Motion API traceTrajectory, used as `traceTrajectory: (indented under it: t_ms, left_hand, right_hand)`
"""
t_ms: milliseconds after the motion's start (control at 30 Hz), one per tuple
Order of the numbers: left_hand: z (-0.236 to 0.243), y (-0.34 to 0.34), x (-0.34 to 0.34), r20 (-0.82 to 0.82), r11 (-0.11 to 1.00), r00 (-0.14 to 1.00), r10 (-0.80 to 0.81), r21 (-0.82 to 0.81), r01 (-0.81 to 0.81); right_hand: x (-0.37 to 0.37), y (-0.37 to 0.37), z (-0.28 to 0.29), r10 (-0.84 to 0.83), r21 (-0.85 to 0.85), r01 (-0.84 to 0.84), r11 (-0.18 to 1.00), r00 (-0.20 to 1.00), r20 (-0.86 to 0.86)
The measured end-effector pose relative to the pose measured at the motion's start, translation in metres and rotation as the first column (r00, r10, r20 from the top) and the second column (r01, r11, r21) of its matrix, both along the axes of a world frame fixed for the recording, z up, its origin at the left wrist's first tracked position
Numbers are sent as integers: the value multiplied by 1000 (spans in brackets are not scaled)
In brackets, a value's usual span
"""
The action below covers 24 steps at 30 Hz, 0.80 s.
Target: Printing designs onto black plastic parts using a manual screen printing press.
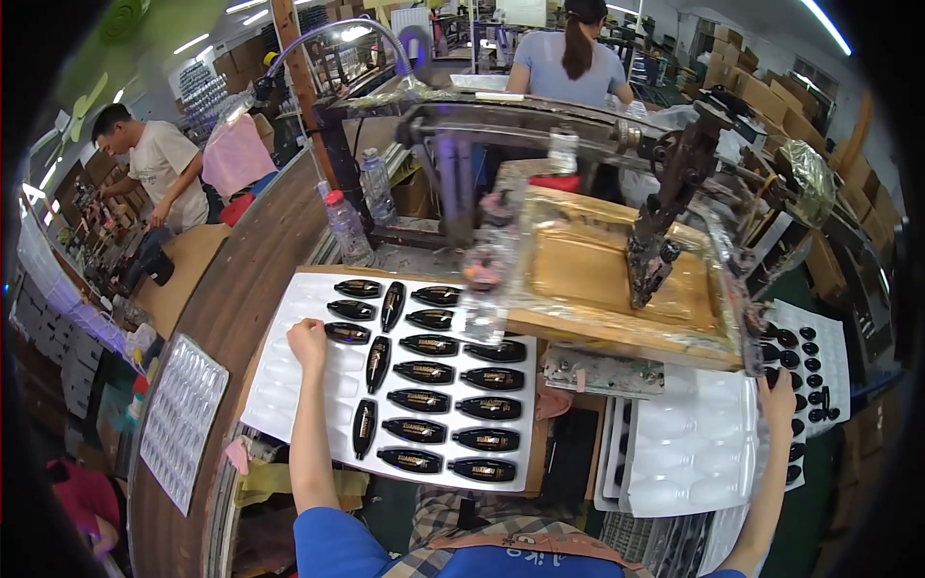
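Glossy black shells: likely light and slick, best taken by their rims

The black shells (418, 401) lie in rows on a white moulded tray (277, 383), three of them turned lengthwise. They look like hard, thin plastic: light, stiff, slippery, and probably easy to smudge across the gold print. A pinch at the narrow ends or along the long rims would suit them. The tray seems thin and bendy, so opposite edges should be supported together. The left hand (308, 339) has its fingers curled in, just beside one shell's end; I cannot tell whether it grips anything. The right hand (779, 397) bends around the edge of white moulded sheets (689, 443), its hold unclear
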<state>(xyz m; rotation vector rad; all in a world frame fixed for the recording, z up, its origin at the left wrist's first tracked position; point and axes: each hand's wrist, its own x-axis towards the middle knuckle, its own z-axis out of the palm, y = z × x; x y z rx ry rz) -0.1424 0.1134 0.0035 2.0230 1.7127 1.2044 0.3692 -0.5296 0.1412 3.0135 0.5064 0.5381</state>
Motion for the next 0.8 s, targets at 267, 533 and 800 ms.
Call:
traceTrajectory:
  t_ms: [267, 533, 800]
  left_hand:
    - [104, -122, 141, -37, 679, 680, -732, 36, 733]
    - [94, -142, 225, 316, 314, 275, -908, 80, 946]
    - [159, -144, 214, 662, 362, 217, -718, 89, 928]
  right_hand:
    - [-40, 21, 10, 323, 771, -113, 627, 938, -125]
    - [-136, 165, 53, 835, 827, -451, 335, 549, -39]
    - [-169, 235, 38, 775, 530, -601, 598, 601, -193]
